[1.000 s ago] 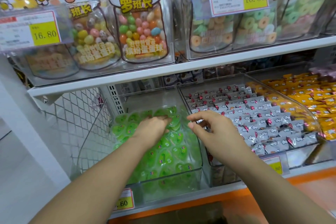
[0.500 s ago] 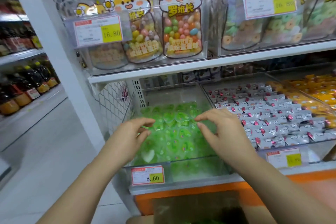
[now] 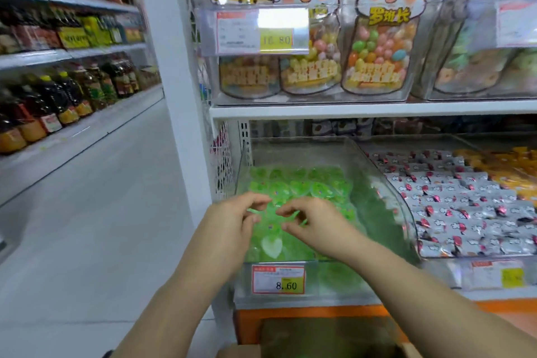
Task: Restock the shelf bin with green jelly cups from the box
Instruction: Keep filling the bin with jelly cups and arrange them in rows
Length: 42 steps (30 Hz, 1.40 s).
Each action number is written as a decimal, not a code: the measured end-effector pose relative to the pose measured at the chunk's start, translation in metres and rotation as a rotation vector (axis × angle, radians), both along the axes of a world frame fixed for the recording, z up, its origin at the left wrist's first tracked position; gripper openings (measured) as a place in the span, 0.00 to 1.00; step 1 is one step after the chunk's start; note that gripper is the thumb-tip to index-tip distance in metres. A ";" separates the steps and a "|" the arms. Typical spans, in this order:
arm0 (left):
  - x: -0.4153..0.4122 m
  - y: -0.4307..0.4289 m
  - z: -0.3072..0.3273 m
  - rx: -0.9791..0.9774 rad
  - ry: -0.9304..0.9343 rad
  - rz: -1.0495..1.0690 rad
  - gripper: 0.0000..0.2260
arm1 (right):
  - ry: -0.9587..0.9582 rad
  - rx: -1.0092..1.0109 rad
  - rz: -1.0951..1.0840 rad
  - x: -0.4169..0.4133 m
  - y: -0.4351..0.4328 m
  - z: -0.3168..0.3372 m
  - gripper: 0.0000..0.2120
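Observation:
A clear shelf bin (image 3: pixel 388 197) on the lower shelf holds a layer of green jelly cups (image 3: pixel 299 186), heart-shaped, with one pale cup (image 3: pixel 271 245) near the front. My left hand (image 3: pixel 232 222) and my right hand (image 3: pixel 322 221) hover close together over the front half of the bin. Their fingers are loosely curled and their fingertips almost meet. Motion blur hides the fingertips, and I see no cup held in either hand. The cardboard box (image 3: pixel 241 351) shows at the bottom edge, below the shelf, with a dark inside.
A price tag reading 8.60 (image 3: pixel 278 278) sits on the bin's front. To the right is a bin of silver wrapped sweets (image 3: pixel 453 203). Candy bags (image 3: pixel 377 46) fill the shelf above. A white post (image 3: pixel 171 73) stands left of the bin. An aisle floor (image 3: pixel 96 227) and bottle shelves (image 3: pixel 58 102) lie further left.
My view has swung left and back. Both hands have drawn toward the bin's front and closer together, and their fingers have curled more.

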<state>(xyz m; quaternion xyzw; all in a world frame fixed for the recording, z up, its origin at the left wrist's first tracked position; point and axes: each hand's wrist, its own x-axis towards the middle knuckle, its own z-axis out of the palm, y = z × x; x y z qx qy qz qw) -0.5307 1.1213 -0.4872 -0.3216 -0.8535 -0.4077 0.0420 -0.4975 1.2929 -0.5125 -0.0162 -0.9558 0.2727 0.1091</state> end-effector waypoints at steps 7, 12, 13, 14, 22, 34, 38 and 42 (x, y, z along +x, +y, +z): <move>-0.008 -0.010 0.002 0.092 -0.051 -0.022 0.17 | -0.083 0.205 0.065 -0.037 -0.011 -0.006 0.09; -0.008 -0.005 0.000 0.087 -0.013 -0.033 0.16 | 0.145 0.185 -0.002 -0.021 -0.001 -0.005 0.04; -0.007 -0.004 -0.001 0.087 -0.004 -0.029 0.16 | 0.216 0.145 -0.045 -0.014 0.001 -0.001 0.04; -0.005 -0.001 -0.002 0.085 0.004 -0.027 0.15 | 0.281 0.085 -0.095 -0.005 0.003 0.005 0.05; 0.015 0.059 -0.001 0.312 -0.440 -0.221 0.10 | 0.380 -0.598 -0.209 0.062 0.035 0.041 0.07; 0.015 0.138 -0.011 0.443 -0.659 -0.141 0.07 | 0.316 -0.382 -0.323 0.089 0.094 0.040 0.08; 0.008 0.150 -0.026 0.353 -0.894 -0.040 0.09 | 0.264 -0.290 -0.375 0.098 0.111 0.038 0.06; 0.002 0.166 -0.035 0.274 -1.056 0.051 0.08 | 0.195 -0.224 -0.376 0.103 0.112 0.036 0.07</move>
